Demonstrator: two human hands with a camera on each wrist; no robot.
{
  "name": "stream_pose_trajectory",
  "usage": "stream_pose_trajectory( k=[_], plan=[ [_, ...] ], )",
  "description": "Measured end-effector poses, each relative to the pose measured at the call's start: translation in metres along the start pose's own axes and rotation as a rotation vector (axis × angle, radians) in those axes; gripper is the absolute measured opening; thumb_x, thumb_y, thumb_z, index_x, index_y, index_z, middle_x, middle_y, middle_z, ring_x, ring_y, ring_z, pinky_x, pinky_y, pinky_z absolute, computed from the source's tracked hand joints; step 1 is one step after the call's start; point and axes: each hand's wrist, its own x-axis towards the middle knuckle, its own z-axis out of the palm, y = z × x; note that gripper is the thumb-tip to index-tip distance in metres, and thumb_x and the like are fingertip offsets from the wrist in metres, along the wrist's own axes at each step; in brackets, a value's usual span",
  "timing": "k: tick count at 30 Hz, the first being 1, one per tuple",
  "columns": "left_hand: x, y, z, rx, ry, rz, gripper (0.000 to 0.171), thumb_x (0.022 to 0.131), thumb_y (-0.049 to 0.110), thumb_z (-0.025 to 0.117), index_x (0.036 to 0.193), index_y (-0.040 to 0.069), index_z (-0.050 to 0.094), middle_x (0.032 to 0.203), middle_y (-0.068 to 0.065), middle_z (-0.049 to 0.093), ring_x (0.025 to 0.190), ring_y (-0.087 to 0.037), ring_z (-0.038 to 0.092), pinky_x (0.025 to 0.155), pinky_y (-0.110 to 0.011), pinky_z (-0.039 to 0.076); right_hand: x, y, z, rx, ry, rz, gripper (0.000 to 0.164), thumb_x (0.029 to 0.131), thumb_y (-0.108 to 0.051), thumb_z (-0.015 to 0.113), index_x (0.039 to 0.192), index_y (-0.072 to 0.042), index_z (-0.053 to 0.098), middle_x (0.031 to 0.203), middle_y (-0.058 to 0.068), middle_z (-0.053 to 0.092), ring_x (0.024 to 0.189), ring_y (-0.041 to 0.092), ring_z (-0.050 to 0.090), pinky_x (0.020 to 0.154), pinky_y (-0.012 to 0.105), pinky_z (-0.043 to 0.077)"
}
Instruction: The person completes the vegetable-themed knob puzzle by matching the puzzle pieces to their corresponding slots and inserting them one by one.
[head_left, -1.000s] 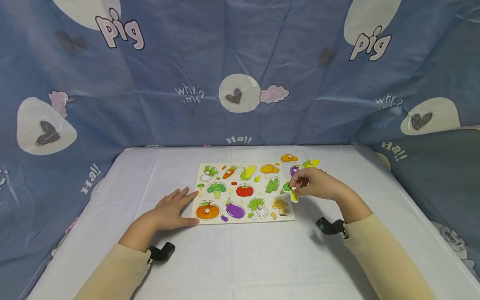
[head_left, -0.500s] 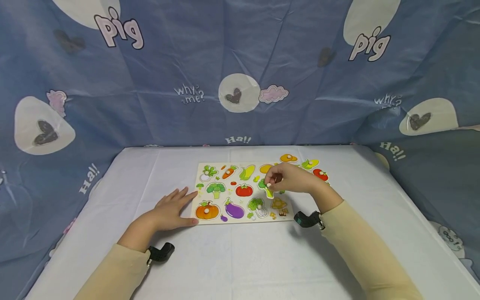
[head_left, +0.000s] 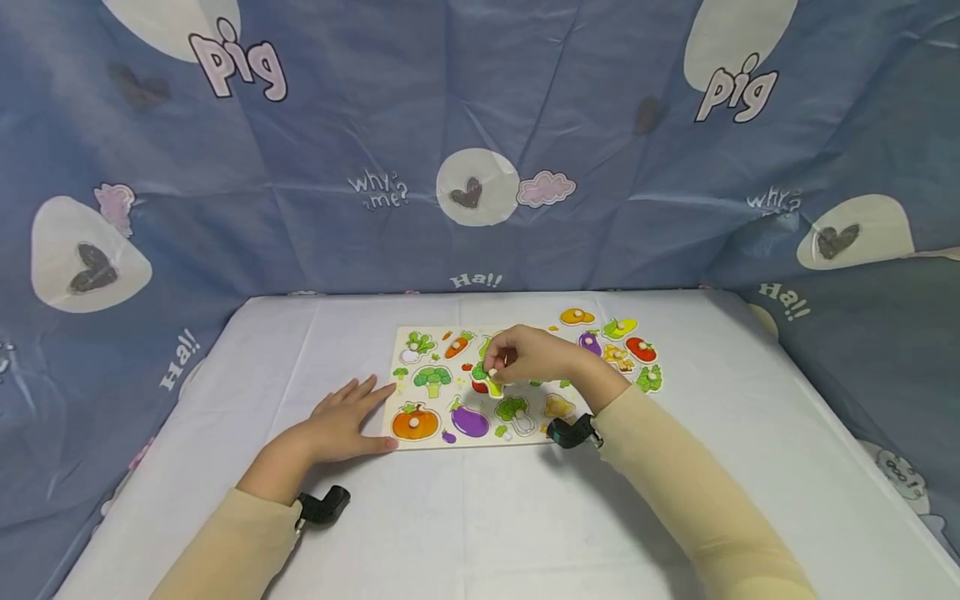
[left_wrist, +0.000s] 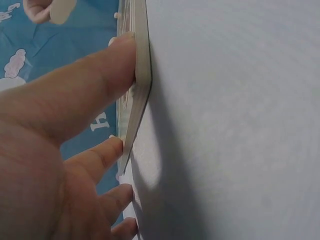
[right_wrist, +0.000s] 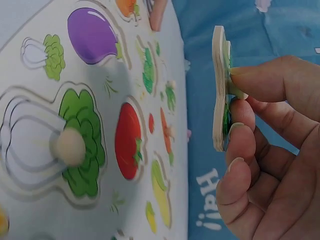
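A wooden vegetable puzzle board (head_left: 480, 433) lies on the white table. My right hand (head_left: 528, 357) pinches the knob of a broccoli puzzle piece (head_left: 493, 385) and holds it raised over the tomato picture, which it partly covers in the head view. Seen edge-on in the right wrist view, the broccoli piece (right_wrist: 220, 95) stands clear of the board between thumb and fingers. My left hand (head_left: 345, 423) rests at the board's left edge, fingers spread. Its thumb (left_wrist: 122, 62) presses on the board's corner in the left wrist view. Knobbed pumpkin (head_left: 415, 422) and bok choy (head_left: 516, 413) pieces sit in the board.
Right of the board lie loose knobbed pieces: potato (head_left: 577, 317), corn (head_left: 619, 328), tomato (head_left: 641, 349), eggplant (head_left: 589, 342), mushroom (head_left: 618, 357) and a green one (head_left: 649, 378). A blue patterned cloth (head_left: 480, 250) hangs behind the table (head_left: 465, 517).
My right hand has carried the broccoli piece leftward, from beside the board's right edge to above its middle. The left hand has stayed in place.
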Motion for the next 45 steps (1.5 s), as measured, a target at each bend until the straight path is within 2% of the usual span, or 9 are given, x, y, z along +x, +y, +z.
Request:
stream_pose_trajectory(
  k=[8,20,27,33,39,45],
  plan=[
    [0.001,0.002,-0.001,-0.004,-0.007,-0.003,0.098,0.081,0.063,0.072,0.156,0.012,0.036,0.161,-0.026,0.021,0.146,-0.053,0.014,0.114,-0.071,0.011,0.026,-0.004,0.014,0.059,-0.016,-0.007,0.007,0.089,-0.003,0.072,0.094,-0.007,0.07,0.082,0.002,0.059,0.073,0.014,0.052,0.064,0.025,0.045],
    [0.003,-0.002,0.0,0.01,-0.008,-0.005,0.098,0.082,0.065,0.07,0.156,0.012,0.035,0.162,-0.027,0.02,0.146,-0.054,0.013,0.113,-0.072,0.01,0.059,-0.007,0.035,0.018,-0.014,-0.052,0.008,0.088,-0.002,0.071,0.095,-0.006,0.07,0.081,0.001,0.06,0.075,0.013,0.053,0.071,0.024,0.048],
    [0.003,-0.001,-0.001,0.009,-0.012,-0.008,0.098,0.082,0.065,0.069,0.157,0.013,0.034,0.162,-0.026,0.02,0.146,-0.054,0.012,0.114,-0.072,0.01,0.074,-0.008,0.044,-0.021,-0.002,-0.016,0.007,0.09,-0.005,0.071,0.096,-0.009,0.07,0.084,0.0,0.06,0.078,0.012,0.054,0.069,0.022,0.049],
    [0.003,-0.002,0.0,0.015,-0.013,-0.005,0.098,0.082,0.066,0.069,0.157,0.013,0.034,0.162,-0.026,0.02,0.146,-0.054,0.013,0.113,-0.072,0.01,0.084,-0.01,0.051,-0.024,0.016,0.03,0.007,0.089,-0.006,0.072,0.095,-0.01,0.07,0.081,0.0,0.061,0.072,0.011,0.052,0.062,0.02,0.046],
    [0.003,-0.001,0.0,0.012,-0.014,-0.001,0.098,0.082,0.066,0.069,0.157,0.013,0.034,0.162,-0.027,0.021,0.146,-0.054,0.013,0.113,-0.073,0.011,0.088,-0.012,0.054,-0.038,0.03,0.092,0.007,0.089,-0.009,0.074,0.094,-0.012,0.07,0.079,-0.001,0.06,0.07,0.011,0.051,0.059,0.02,0.044],
    [0.003,0.001,0.0,0.013,-0.011,-0.001,0.098,0.082,0.065,0.07,0.156,0.012,0.035,0.161,-0.027,0.021,0.146,-0.055,0.013,0.113,-0.073,0.011,0.089,-0.012,0.056,-0.019,0.015,0.107,0.006,0.09,-0.008,0.074,0.096,-0.009,0.071,0.079,0.0,0.059,0.069,0.012,0.05,0.058,0.021,0.044]
  ],
)
